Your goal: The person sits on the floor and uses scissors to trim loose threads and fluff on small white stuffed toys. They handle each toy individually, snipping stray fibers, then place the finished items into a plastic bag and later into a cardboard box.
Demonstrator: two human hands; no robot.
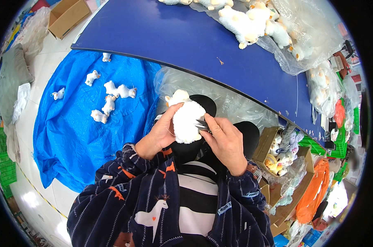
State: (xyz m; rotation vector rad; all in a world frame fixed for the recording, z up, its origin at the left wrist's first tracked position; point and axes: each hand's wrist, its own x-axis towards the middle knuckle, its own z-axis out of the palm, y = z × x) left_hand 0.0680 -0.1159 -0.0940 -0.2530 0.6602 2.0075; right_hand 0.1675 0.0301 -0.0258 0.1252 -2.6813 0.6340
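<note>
My left hand (159, 133) grips a small white plush animal toy (186, 119) over my lap, fingers wrapped around its left side. My right hand (223, 142) presses against the toy's right side and holds small metal scissors (202, 125), their blades at the fluff. The toy's cream head pokes out above my left fingers. Both forearms wear dark patterned sleeves.
A blue table (186, 37) curves ahead, with a heap of white plush toys (252, 20) in clear plastic on it. Several finished toys (110, 96) lie on a blue tarp (71, 136) on the floor at left. A cardboard box (277, 152) of toys stands at right.
</note>
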